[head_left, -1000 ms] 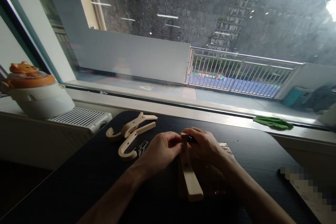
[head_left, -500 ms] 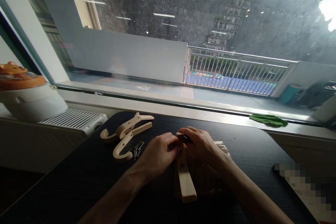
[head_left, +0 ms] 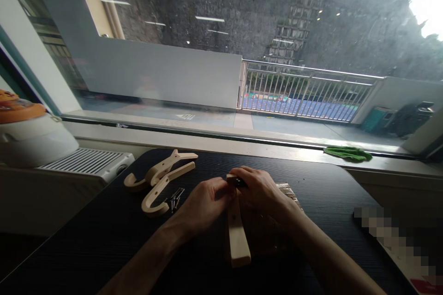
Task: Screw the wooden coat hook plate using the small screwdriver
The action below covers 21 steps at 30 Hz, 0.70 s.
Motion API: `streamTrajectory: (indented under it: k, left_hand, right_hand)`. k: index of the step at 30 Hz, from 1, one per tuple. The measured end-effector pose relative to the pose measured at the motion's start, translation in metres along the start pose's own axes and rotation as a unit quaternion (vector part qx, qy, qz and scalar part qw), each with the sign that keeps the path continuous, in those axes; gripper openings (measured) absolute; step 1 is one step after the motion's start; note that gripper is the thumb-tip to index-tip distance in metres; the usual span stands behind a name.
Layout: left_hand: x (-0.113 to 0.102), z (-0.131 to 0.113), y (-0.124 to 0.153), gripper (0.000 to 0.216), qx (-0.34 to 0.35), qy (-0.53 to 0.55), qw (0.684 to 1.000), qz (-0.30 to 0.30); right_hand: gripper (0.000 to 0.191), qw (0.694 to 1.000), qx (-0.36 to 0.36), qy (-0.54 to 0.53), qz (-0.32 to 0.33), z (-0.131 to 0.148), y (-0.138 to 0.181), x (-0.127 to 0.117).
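A pale wooden piece (head_left: 238, 244) with a drilled hole points towards me, its wide blunt end nearest. My left hand (head_left: 209, 200) pinches it near the far end, the fingertips partly hidden. From the other side my right hand (head_left: 258, 189) curls over that far end, closed on it. A small dark object (head_left: 238, 182) shows beside the right fingers; its kind is unclear. Left of my hands lie curved wooden hooks with screw holes, one hook (head_left: 154, 205) nearer and another hook (head_left: 164, 166) behind. Several metal screws (head_left: 175, 199) lie in a loose pile beside them.
A crinkled clear-and-brown wrapper (head_left: 290, 193) lies under my right forearm on the black table (head_left: 104, 239). A green cloth (head_left: 348, 153) rests on the sill. At the left, a white pot with an orange lid (head_left: 34, 140) stands on a radiator (head_left: 86, 163). A blurred-out flat object (head_left: 391, 244) is at the right.
The whole view has shifted slightly, so things appear a little further left. Both hands keep the same hold on the wooden piece.
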State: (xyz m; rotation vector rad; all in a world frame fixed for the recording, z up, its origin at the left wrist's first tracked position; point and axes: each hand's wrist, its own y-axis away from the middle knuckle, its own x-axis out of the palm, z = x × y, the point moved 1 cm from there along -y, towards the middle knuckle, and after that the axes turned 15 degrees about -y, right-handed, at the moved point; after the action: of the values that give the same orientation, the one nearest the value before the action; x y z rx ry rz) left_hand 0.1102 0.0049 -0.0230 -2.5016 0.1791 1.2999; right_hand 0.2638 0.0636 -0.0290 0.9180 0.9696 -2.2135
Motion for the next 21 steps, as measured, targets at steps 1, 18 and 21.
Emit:
streamTrajectory:
  k: [1, 18, 21]
  left_hand:
    - [-0.0005, -0.0013, 0.0001, 0.024, 0.001, -0.002, 1.000, 0.000]
    - [-0.0014, -0.0078, -0.0007, 0.020, 0.040, 0.003, 0.999, -0.012]
    - [-0.0017, -0.0059, -0.0003, 0.022, 0.031, 0.019, 0.999, 0.001]
  right_hand:
    - [0.025, 1.000, 0.000, -0.001, 0.000, -0.0002, -0.0001, 0.0001]
    - [0.028, 1.000, 0.008, -0.019, 0.011, 0.0006, -0.0015, 0.0003]
    - [0.028, 1.000, 0.012, -0.016, 0.004, 0.0004, -0.0007, 0.0008]
